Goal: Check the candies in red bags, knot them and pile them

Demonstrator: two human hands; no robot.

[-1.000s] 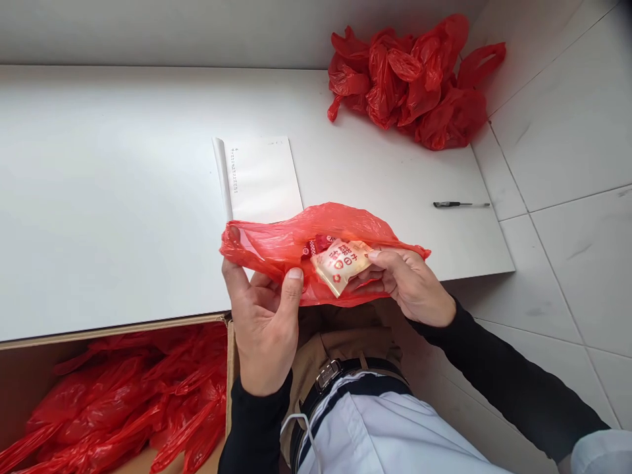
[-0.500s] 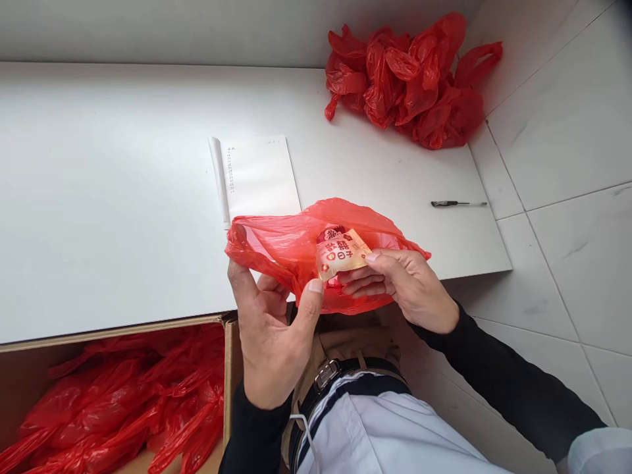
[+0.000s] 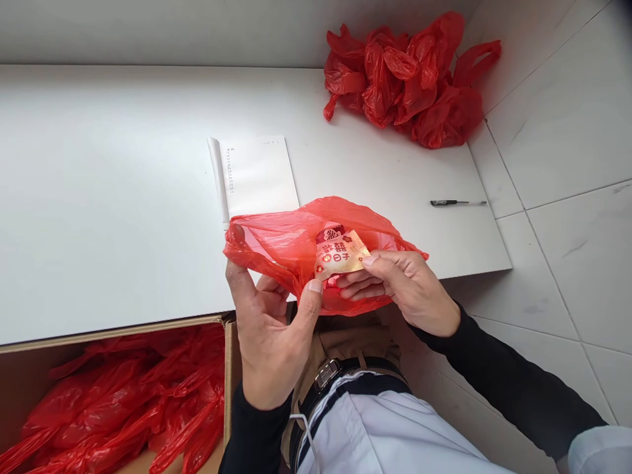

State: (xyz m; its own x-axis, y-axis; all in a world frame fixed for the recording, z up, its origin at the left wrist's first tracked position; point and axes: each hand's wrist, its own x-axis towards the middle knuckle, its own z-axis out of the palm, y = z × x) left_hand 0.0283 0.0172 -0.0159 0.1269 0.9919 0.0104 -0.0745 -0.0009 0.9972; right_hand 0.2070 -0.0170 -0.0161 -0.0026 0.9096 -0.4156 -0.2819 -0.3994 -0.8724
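Note:
I hold an open red plastic bag [image 3: 276,243] over the near edge of the white table [image 3: 108,217]. My left hand [image 3: 269,329] pinches the bag's front rim with thumb and fingers. My right hand [image 3: 405,289] grips a small cream and red snack packet [image 3: 340,257] at the bag's mouth, fingers closed on its right end. A second red packet shows just behind it inside the bag.
An open notebook [image 3: 257,174] lies on the table behind the bag. A pen [image 3: 457,203] rests near the right edge. A heap of filled red bags [image 3: 409,79] sits at the far right corner. A cardboard box [image 3: 228,368] of red bags stands lower left.
The packet has turned upright and moved a little left at the bag's mouth. My left thumb slid right along the rim to meet the packet.

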